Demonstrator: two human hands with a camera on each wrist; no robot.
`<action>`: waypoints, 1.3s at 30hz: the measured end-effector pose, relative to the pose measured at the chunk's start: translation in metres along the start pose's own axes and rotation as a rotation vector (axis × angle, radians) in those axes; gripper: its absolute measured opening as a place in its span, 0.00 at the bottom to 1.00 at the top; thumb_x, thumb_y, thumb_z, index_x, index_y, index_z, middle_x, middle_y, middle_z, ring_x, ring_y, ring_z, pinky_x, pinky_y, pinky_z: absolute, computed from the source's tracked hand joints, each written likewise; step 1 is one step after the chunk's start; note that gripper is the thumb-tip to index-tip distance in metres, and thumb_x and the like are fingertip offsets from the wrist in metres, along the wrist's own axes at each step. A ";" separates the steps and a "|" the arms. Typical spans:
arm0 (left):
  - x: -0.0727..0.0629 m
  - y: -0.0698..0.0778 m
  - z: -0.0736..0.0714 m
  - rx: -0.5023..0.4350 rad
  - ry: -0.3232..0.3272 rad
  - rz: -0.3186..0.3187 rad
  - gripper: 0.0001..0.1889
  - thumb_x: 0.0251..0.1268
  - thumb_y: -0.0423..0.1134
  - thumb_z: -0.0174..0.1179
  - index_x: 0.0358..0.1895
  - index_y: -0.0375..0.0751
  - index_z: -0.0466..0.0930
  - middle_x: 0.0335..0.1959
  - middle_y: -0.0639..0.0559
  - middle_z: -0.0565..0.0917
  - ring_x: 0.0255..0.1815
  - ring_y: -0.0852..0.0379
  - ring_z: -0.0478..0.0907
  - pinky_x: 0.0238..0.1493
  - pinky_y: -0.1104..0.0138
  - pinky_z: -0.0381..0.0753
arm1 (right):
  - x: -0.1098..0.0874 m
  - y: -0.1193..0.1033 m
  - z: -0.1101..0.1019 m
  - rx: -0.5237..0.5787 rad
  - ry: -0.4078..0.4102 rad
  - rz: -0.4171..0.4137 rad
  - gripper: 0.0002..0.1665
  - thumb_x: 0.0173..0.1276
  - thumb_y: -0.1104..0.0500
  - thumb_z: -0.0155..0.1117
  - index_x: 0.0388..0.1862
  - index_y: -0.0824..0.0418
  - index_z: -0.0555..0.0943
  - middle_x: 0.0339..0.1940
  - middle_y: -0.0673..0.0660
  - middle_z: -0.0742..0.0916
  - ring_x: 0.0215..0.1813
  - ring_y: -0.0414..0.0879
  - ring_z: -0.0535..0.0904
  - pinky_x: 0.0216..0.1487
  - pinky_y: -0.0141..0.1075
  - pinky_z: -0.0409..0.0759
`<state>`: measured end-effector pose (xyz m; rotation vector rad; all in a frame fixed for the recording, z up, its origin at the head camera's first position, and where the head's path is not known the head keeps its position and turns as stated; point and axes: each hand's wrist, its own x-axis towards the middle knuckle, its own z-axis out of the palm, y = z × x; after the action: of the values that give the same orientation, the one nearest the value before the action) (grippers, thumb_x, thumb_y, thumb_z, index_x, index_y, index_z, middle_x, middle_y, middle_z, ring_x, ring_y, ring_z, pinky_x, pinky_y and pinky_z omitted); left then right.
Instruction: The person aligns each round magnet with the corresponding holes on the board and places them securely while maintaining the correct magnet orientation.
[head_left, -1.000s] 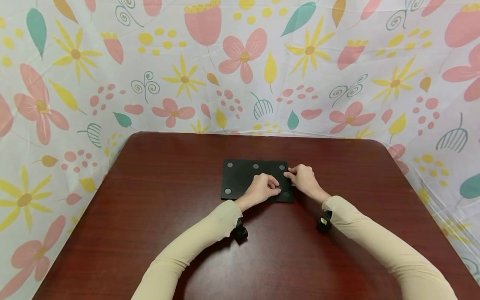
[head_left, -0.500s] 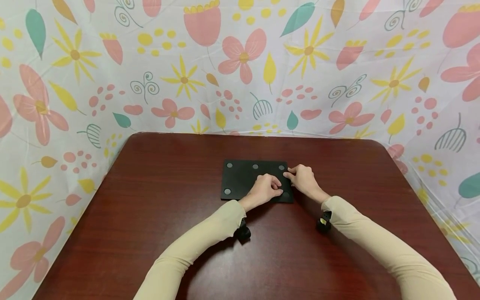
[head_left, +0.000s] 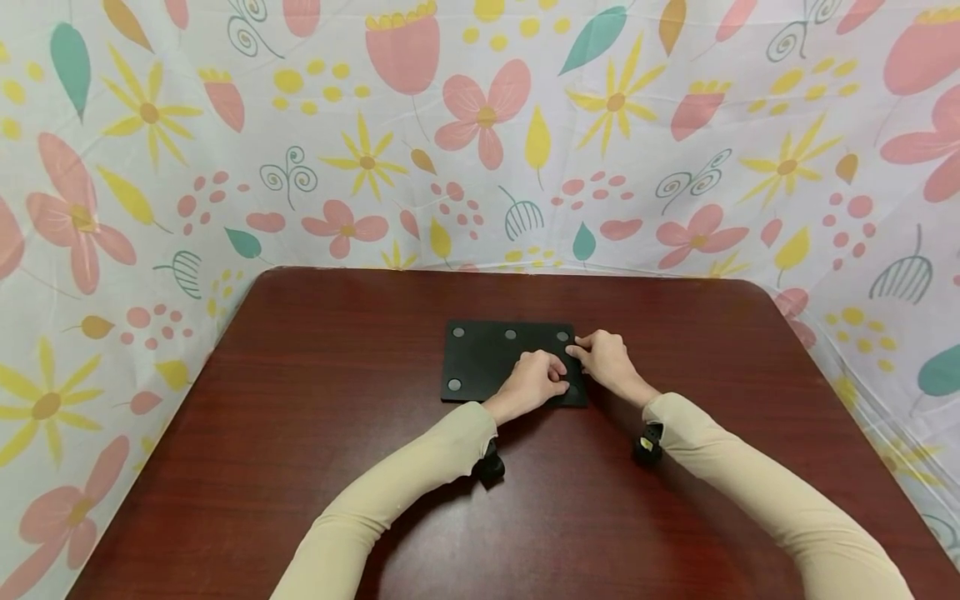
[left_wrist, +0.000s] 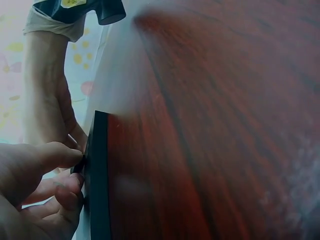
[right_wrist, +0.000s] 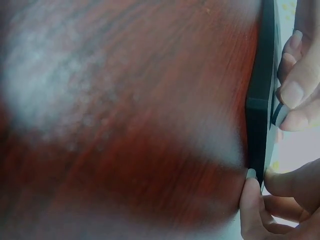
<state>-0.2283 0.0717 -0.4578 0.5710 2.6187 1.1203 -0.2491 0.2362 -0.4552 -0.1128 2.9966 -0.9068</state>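
A flat black rectangular board (head_left: 480, 360) lies on the table with round grey pads on its upper face, such as the corner pad (head_left: 454, 384). My left hand (head_left: 529, 382) is over the board's right part and pinches a small dark disc (right_wrist: 281, 115) between thumb and finger, its edge against the board's face. With thumb and fingers, my right hand (head_left: 607, 360) grips the board's right edge; the right wrist view shows this hand (right_wrist: 280, 202) at the board's edge. The left wrist view shows the disc (left_wrist: 78, 166) at my left fingertips, beside the board's side (left_wrist: 100, 175).
The dark red-brown wooden table (head_left: 337, 350) extends around the board on all sides. A floral cloth (head_left: 480, 183) hangs behind the table and along its sides. Each wrist carries a small black camera, such as the right one (head_left: 648, 443).
My left hand has shifted slightly to the right and toward me over the board, still pinching the disc. My right hand stays at the board's right edge.
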 end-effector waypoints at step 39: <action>0.000 0.006 0.002 0.037 -0.065 0.019 0.09 0.59 0.38 0.68 0.43 0.45 0.89 0.36 0.54 0.88 0.36 0.63 0.83 0.34 0.75 0.80 | 0.000 0.001 0.000 -0.003 -0.010 -0.002 0.22 0.70 0.58 0.62 0.56 0.73 0.79 0.54 0.69 0.83 0.21 0.42 0.83 0.24 0.33 0.82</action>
<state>-0.2260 0.0773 -0.4546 0.6305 2.5886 1.0431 -0.2496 0.2373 -0.4556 -0.1194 2.9897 -0.8985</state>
